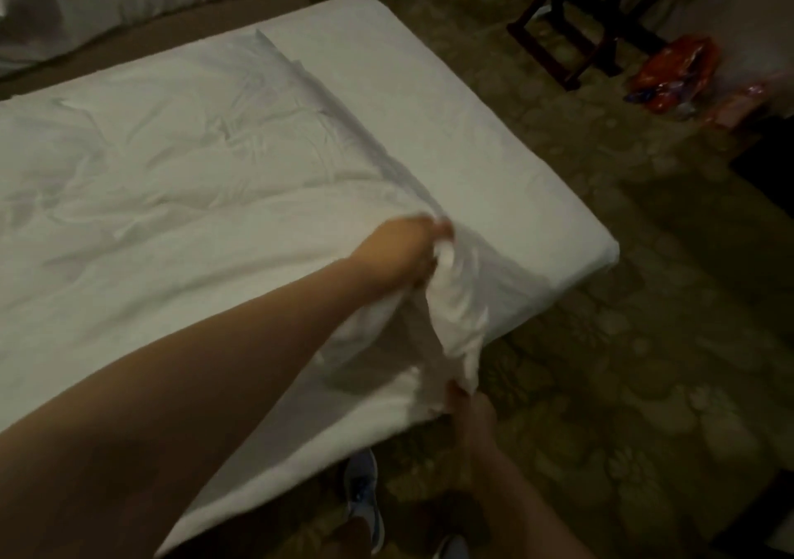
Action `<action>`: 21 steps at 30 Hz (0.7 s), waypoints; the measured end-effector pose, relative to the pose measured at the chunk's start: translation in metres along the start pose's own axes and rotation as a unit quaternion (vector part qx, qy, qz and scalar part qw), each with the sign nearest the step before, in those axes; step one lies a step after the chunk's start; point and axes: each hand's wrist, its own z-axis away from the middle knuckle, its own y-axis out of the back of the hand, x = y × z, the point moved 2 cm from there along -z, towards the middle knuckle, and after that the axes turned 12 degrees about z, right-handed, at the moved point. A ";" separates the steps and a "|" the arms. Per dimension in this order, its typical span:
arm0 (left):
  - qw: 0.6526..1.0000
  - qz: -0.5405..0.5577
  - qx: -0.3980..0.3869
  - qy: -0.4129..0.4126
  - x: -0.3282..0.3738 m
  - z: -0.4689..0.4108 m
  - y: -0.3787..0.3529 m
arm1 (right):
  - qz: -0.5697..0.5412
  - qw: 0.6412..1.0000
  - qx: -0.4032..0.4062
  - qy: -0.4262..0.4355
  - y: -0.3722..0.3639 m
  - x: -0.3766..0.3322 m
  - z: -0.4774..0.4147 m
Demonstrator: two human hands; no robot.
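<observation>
Closest to the camera is the left forearm, reaching over the bed (pixel 494 137) to the left hand (pixel 408 253), whose fingers are clamped on a bunch of the white duvet (pixel 193 180). The right hand (pixel 466 408), somewhat blurred, grips the duvet's hanging corner at the bed edge with curled fingers. The duvet lies crumpled over the bed's left part.
</observation>
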 end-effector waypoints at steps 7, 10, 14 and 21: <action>0.992 -0.041 -0.120 0.016 -0.014 0.032 -0.085 | 0.018 0.999 -0.027 -0.024 -0.001 0.043 -0.018; 0.980 -0.157 -0.122 0.010 -0.031 0.047 -0.099 | -0.069 0.997 0.016 -0.038 0.015 0.054 -0.025; 0.970 -0.225 -0.074 0.055 -0.045 0.073 -0.107 | -0.048 0.999 0.009 0.019 0.033 0.020 -0.027; 0.944 -0.298 0.032 0.135 -0.074 0.155 -0.133 | -0.417 0.867 -0.267 -0.058 0.036 -0.022 -0.006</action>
